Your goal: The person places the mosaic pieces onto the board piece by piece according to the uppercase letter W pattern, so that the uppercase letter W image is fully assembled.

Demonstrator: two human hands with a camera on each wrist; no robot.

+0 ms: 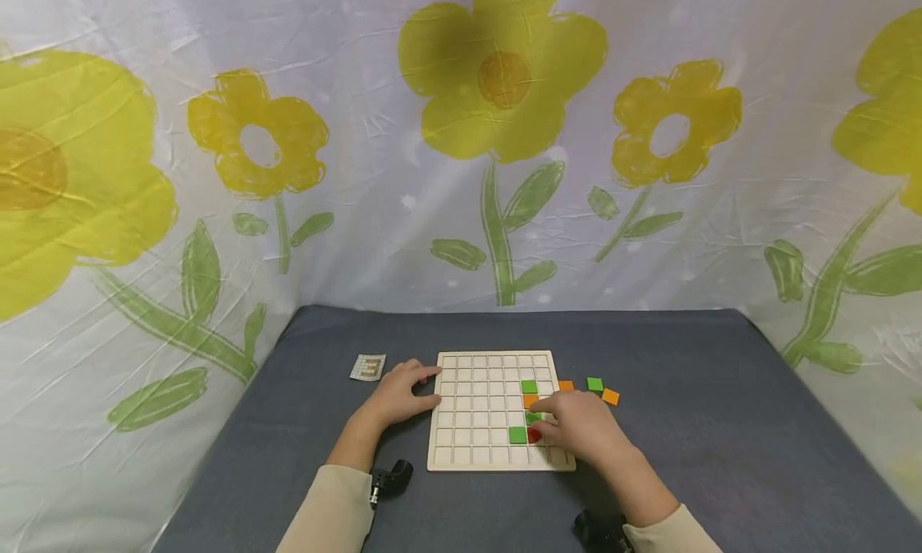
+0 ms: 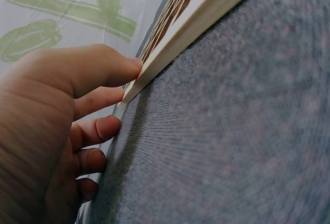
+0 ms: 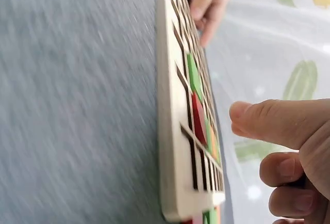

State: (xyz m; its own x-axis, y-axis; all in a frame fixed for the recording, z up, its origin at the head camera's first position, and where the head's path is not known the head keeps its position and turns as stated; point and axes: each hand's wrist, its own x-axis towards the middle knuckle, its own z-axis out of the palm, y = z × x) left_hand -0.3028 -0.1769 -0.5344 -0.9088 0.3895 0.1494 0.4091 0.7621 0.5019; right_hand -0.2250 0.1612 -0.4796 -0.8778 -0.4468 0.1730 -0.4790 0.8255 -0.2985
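A wooden grid board (image 1: 463, 455) lies on the dark cloth. My left hand (image 1: 394, 401) touches its left edge with thumb and index finger spread; the left wrist view shows the hand (image 2: 51, 90) against the board's side (image 2: 180, 43). Over the board's right part is my right hand (image 1: 587, 429), thumb and index finger beside a green tile (image 1: 533, 418) and a red tile (image 1: 533, 435). In the right wrist view that hand (image 3: 289, 146) is off the red tile (image 3: 198, 118), no tile visible in it. A green tile (image 1: 517, 435), an orange tile (image 1: 530, 401) and another green tile (image 1: 529, 386) sit in cells.
Right of the board lie loose orange (image 1: 611, 396) and green (image 1: 594, 385) tiles, with another orange tile (image 1: 566, 385) by its edge. A small patterned card (image 1: 368, 367) is at the left. A flowered cloth (image 1: 360, 241) hangs behind the table (image 1: 684, 361).
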